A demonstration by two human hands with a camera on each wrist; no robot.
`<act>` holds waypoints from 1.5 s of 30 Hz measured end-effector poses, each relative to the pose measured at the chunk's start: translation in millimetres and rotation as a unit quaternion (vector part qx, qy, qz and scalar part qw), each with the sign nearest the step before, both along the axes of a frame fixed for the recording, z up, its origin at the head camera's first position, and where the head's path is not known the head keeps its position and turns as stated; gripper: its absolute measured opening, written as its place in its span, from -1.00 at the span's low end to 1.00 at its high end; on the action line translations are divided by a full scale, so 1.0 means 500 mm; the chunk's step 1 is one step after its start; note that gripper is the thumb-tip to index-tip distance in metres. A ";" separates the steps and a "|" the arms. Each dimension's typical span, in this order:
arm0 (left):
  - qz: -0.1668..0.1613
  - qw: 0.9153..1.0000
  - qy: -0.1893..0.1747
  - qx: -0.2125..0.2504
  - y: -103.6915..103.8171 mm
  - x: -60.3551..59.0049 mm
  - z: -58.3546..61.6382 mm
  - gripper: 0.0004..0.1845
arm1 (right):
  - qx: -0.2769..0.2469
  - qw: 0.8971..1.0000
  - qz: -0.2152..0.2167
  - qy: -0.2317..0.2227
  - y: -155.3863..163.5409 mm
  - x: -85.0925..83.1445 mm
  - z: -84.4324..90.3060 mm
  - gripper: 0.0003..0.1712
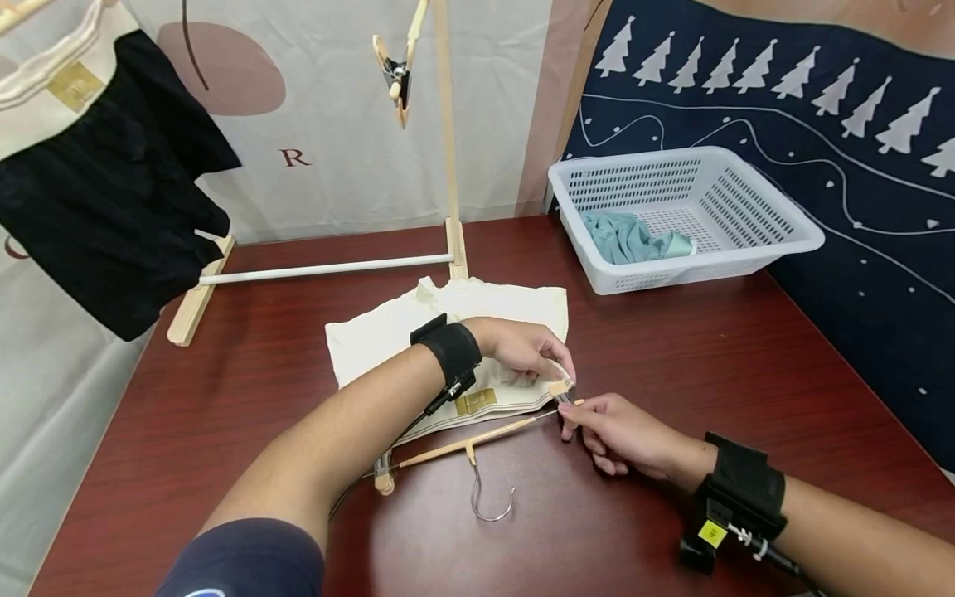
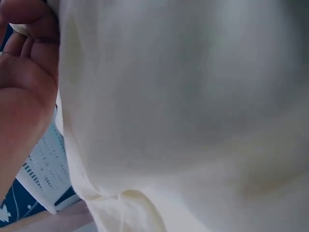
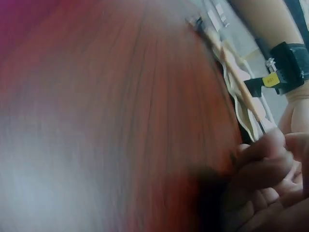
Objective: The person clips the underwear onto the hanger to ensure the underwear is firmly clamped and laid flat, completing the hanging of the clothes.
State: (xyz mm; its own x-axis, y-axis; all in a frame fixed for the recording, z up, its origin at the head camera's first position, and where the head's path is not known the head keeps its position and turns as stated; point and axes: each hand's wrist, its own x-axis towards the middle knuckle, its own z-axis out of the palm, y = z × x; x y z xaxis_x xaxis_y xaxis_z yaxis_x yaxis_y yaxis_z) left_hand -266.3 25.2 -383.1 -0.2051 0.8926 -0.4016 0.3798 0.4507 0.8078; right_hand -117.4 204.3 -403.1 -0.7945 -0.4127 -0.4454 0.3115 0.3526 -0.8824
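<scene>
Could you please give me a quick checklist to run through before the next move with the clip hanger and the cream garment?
1. Flat cream folded garment lies on the dark red wooden table: ok.
2. Wooden clip hanger with metal hook lies along the garment's near edge: ok.
3. Left hand pinches the hanger's right clip: ok.
4. Right hand fingers at the same clip: ok.
5. Clip biting the fabric: cannot tell.
6. Hanger's left clip closed on the garment: cannot tell.
</scene>
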 end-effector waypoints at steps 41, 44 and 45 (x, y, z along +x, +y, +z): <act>0.219 0.908 0.357 -0.026 -0.486 0.243 0.039 -0.82 | 0.266 0.712 0.382 0.525 -0.369 -0.049 0.073 -0.84; 0.201 0.908 0.367 -0.024 -0.497 0.259 0.030 -0.79 | 0.274 0.684 0.398 0.547 -0.382 -0.051 0.067 -0.90; 0.196 0.907 0.372 -0.024 -0.500 0.263 0.028 -0.77 | 0.275 0.676 0.402 0.554 -0.386 -0.051 0.066 -0.92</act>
